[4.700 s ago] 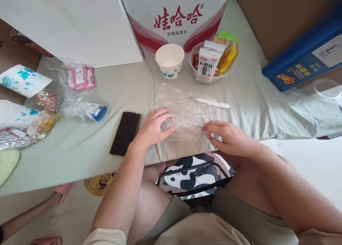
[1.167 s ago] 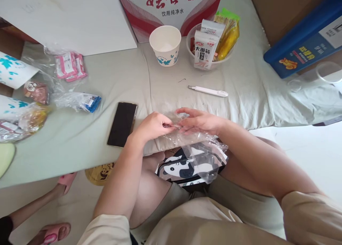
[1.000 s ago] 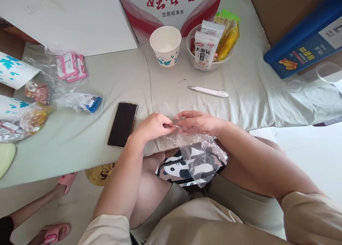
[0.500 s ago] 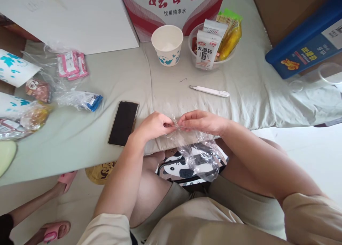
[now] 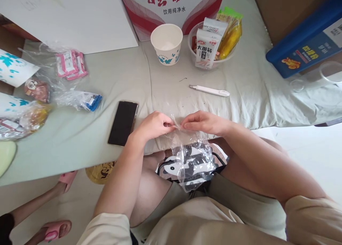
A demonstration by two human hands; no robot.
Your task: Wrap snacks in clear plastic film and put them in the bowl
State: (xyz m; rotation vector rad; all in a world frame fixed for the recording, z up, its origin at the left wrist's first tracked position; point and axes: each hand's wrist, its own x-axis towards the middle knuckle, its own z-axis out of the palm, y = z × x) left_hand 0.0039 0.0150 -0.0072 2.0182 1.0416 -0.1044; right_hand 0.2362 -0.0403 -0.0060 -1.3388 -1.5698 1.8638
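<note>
A crumpled clear plastic bag [image 5: 191, 163] hangs from my fingers over the table's front edge, above a panda-patterned item [image 5: 171, 168] at my knees. My left hand [image 5: 156, 124] pinches the gathered top of the bag. Close beside it, my right hand [image 5: 204, 123] has its fingertips closed on the same gathered plastic. Left of my hands a black phone [image 5: 123, 123] lies on the cloth. A white utility knife [image 5: 210, 91] lies beyond my right hand.
Behind stand a paper bowl [image 5: 167, 45] and a clear bowl of snacks [image 5: 215, 45], before a red-and-white carton [image 5: 173, 11]. Wrapped snacks [image 5: 68, 65] lie at left; a blue box [image 5: 304, 41] leans at right. Another person's foot in a pink slipper [image 5: 57, 230] shows below left.
The hanging part of the bag has swung left and toward me. My right hand has shifted slightly right; my left hand stays nearly in place.
</note>
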